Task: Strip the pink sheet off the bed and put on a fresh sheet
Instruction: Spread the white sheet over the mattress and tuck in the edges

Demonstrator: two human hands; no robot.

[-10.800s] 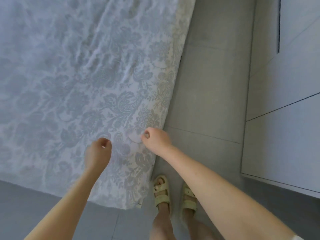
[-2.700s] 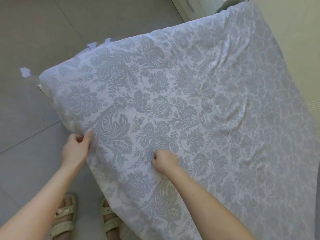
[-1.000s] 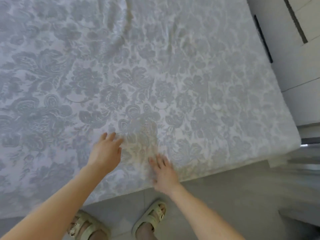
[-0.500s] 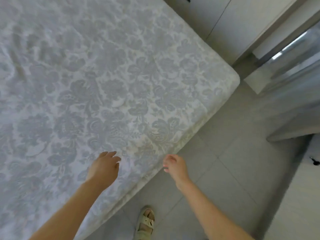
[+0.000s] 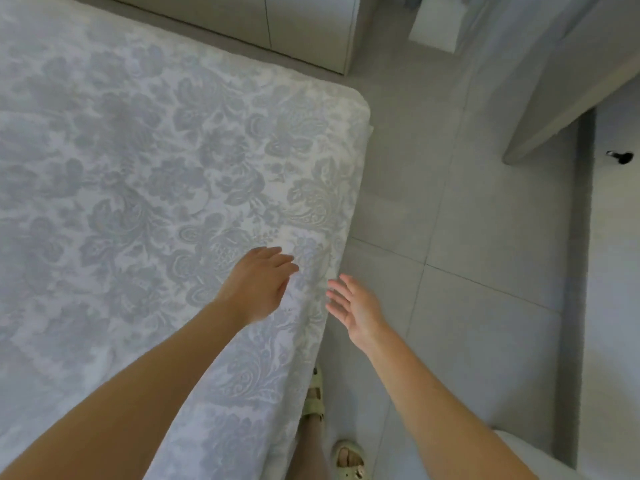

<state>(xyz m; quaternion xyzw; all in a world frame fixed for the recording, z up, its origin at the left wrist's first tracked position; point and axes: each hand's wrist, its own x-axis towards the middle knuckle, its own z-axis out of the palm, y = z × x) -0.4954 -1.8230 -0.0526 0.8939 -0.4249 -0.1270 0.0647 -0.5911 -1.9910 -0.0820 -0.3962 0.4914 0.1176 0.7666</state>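
A white sheet with a grey floral pattern covers the bed, reaching its rounded far right corner. My left hand hovers palm down over the sheet near the bed's right edge, fingers relaxed and holding nothing. My right hand is just off that edge, above the floor, with its fingers spread and empty. No pink sheet is in view.
Grey floor tiles run along the bed's right side, where my sandalled feet stand. White cabinet fronts lie beyond the bed. A pale door or panel and a small black doorstop are at the right.
The view swung toward the bed's far right corner as I moved along its edge. My right hand lifted off the sheet and opened over the floor; my left stays over the sheet.
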